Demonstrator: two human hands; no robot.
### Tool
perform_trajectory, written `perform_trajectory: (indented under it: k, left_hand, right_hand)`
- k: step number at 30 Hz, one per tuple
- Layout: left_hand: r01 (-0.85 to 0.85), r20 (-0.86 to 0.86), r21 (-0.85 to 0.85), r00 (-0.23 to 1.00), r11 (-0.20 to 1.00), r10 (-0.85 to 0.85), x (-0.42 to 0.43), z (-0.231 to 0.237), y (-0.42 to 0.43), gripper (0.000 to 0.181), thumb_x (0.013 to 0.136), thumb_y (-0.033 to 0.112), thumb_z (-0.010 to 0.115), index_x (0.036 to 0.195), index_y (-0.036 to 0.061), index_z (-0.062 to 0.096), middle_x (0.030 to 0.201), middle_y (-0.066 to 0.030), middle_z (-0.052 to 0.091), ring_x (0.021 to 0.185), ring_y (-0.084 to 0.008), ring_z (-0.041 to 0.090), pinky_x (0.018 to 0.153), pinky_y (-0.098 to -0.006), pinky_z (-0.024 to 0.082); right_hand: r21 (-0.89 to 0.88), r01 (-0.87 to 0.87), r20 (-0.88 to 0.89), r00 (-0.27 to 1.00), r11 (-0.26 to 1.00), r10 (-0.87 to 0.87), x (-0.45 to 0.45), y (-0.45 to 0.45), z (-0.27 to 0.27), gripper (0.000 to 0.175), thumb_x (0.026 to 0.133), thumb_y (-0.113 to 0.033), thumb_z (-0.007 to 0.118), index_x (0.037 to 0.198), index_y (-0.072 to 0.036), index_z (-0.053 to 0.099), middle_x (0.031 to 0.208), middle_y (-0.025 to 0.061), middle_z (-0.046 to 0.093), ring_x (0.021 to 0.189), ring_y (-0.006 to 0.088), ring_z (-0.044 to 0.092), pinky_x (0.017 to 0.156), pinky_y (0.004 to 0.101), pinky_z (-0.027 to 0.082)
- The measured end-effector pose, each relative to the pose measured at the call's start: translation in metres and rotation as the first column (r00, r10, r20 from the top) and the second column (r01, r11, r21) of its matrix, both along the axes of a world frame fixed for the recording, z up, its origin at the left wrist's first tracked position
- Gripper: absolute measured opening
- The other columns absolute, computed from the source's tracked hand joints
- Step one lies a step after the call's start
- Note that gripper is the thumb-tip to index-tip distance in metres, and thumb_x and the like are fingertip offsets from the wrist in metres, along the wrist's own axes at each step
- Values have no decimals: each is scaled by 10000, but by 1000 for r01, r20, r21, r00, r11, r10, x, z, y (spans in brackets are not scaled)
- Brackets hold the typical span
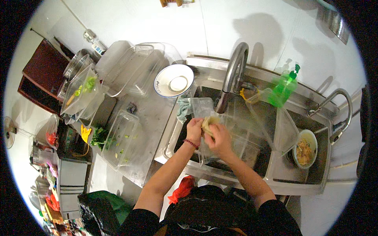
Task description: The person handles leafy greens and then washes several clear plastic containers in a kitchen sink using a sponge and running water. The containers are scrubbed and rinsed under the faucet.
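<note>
My left hand, with a beaded bracelet at its wrist, and my right hand are together over the large basin of a stainless steel sink. Both grip a yellowish-beige cloth or sponge; its exact kind is unclear. Beneath them, clear plastic containers stand in the basin, partly covered by my hands. The arched metal faucet ends just above my hands. A teal striped cloth lies at the basin's left edge.
A white bowl and a clear tray with green scraps stand on the left counter. A green pump bottle stands behind the sink. A bowl of food scraps sits in the small right basin, near a second faucet.
</note>
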State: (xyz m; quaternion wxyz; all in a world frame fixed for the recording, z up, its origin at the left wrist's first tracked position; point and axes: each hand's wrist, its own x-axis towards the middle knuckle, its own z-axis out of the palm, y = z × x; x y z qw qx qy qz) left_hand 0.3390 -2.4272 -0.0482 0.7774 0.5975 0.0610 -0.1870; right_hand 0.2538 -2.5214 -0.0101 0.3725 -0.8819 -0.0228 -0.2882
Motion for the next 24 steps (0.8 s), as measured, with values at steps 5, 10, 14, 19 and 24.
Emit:
perform_trajectory:
  k: [5,10,14,19,24]
  left_hand:
    - [-2,-151,-172,988,985,-24,-14,22,0,125,833,126,408,893,19,428,866,-158,574,615,-226,580,512,-301,478]
    - [29,-157,-419,982,908,-104,-24,17,16,150,847,196,397,894,71,466,900,-171,571,648,-282,592,539,-332,500]
    - [147,-197,-511,939,847,-282,-28,7,26,177,851,208,400,908,67,490,857,-158,582,630,-259,591,503,-314,492]
    - [160,-283,-604,873,781,-397,-38,-12,42,209,856,220,393,928,52,495,808,-149,592,597,-237,588,489,-297,486]
    - [133,-283,-677,861,724,-423,-38,-8,56,264,864,229,372,856,41,557,794,-126,596,566,-225,585,473,-283,483]
  right_hand:
    - [-26,92,-41,995,995,-93,-43,-9,-1,295,673,-135,557,930,-19,473,916,158,491,805,335,467,703,392,383]
    - [681,182,-268,964,710,9,-48,-43,-50,285,732,-155,512,968,0,471,914,175,486,818,337,479,737,394,384]
    - [372,208,-283,954,905,-103,-17,-61,-76,316,775,-158,474,1049,-7,432,976,188,487,900,335,476,776,388,375]
    - [417,-14,-218,969,909,115,41,-76,-58,362,792,-199,455,1098,-16,393,1003,194,505,943,329,482,798,382,375]
    - [640,69,-453,838,765,303,83,-98,-73,294,814,-242,415,970,-7,497,834,122,568,757,250,534,667,353,418]
